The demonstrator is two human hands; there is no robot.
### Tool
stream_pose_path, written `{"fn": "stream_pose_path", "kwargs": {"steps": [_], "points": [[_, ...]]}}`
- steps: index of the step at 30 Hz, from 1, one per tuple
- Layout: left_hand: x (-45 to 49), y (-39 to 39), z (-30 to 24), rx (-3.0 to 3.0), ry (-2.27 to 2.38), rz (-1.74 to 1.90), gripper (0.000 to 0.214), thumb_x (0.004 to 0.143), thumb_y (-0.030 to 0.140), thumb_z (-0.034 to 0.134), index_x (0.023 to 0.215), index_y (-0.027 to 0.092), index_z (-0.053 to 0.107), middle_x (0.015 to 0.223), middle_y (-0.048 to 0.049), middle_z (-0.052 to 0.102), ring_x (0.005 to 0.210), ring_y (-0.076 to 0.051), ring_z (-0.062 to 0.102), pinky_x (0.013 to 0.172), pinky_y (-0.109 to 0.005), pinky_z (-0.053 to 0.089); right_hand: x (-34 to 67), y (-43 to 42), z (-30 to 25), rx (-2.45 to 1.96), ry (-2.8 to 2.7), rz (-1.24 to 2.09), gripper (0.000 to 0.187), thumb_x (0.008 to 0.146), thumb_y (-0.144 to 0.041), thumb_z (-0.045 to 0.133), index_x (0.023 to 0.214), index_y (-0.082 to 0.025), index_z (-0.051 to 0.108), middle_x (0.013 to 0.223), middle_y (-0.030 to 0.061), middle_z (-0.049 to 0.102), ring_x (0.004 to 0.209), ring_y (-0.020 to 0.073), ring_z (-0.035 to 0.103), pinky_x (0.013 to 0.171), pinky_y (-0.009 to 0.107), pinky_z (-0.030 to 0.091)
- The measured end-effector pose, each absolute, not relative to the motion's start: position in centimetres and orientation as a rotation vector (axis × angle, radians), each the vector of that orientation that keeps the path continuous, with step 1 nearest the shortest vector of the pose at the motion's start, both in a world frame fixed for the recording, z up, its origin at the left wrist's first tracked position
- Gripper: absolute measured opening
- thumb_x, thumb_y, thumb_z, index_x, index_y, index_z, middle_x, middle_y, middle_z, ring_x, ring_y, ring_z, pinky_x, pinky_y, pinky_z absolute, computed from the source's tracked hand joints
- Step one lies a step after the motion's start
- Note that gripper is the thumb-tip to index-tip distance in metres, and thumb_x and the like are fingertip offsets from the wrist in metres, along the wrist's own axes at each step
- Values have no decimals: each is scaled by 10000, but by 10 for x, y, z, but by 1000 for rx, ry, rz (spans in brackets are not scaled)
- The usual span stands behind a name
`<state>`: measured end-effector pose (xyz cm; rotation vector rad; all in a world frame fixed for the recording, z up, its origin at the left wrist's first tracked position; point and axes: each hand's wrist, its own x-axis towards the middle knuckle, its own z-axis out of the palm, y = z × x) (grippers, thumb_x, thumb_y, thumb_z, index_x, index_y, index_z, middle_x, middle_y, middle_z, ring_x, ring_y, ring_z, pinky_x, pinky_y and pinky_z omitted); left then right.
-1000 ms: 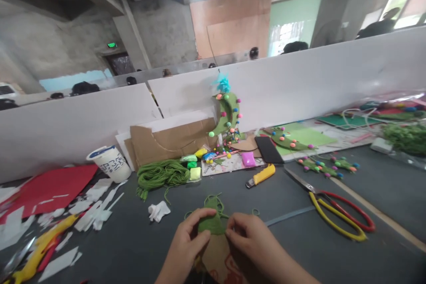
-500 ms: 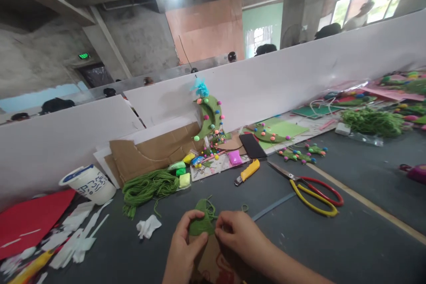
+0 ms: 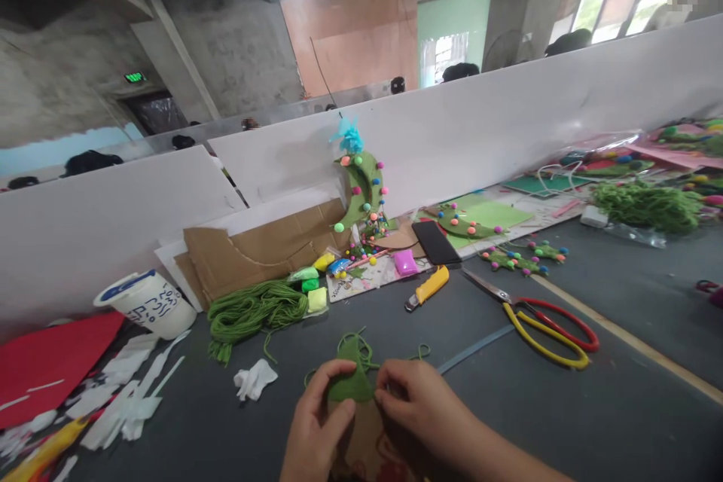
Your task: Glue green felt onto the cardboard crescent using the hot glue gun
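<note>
At the bottom centre my left hand and my right hand are both closed on a pointed cardboard piece whose tip is wrapped in green yarn. Loose green yarn trails from that tip onto the dark table. My left thumb presses on the green tip from the left. My right fingers pinch the yarn at its right side.
A green yarn bundle, a white cup, red paper and white scraps lie left. A yellow utility knife, scissors, a black phone and a pompom-covered green crescent sit ahead. White partition behind.
The view has swung right and then settled; my hands stay on the yarn-wrapped tip, with small finger shifts only.
</note>
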<state>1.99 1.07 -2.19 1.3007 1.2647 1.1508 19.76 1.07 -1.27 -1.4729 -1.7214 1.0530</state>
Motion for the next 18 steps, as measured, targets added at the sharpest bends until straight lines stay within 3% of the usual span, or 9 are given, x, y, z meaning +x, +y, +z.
{"fn": "stream_pose_path", "kwargs": {"steps": [2,5,12,14,18], "points": [[18,13,-19,1228,1229,1181,415,706,326,673,1107,219,652,936,-35,693,868,-217,639,748,-259,472,199,12,-14,-1468,-1713,1062,142,703,-145,516,697,-157,657,586,-27,583,549,113,476,490,186,284],[15,19,-18,1158,1180,1207,643,706,347,705,1299,257,473,707,42,621,655,-155,606,637,-233,454,201,13,-15,-1457,-1699,1077,142,706,-147,514,694,-156,655,580,-32,571,545,111,472,492,186,288],[14,24,-23,1122,1174,1197,528,645,369,769,1111,218,571,572,81,526,505,-105,512,508,-185,379,199,14,-19,-1449,-1668,1096,138,692,-142,518,672,-142,655,567,-40,542,540,105,449,485,185,285],[17,23,-24,1093,1130,1173,555,632,409,761,1117,226,564,623,49,591,548,-140,573,543,-217,425,198,15,-21,-1441,-1667,1107,136,689,-143,522,664,-138,656,560,-44,531,534,102,440,480,182,285],[20,19,-31,1028,1068,1103,796,606,388,771,1291,268,385,881,-49,722,722,-231,676,696,-315,492,196,15,-26,-1440,-1661,1125,128,683,-154,534,660,-138,659,542,-55,503,516,97,415,455,181,263]]}}
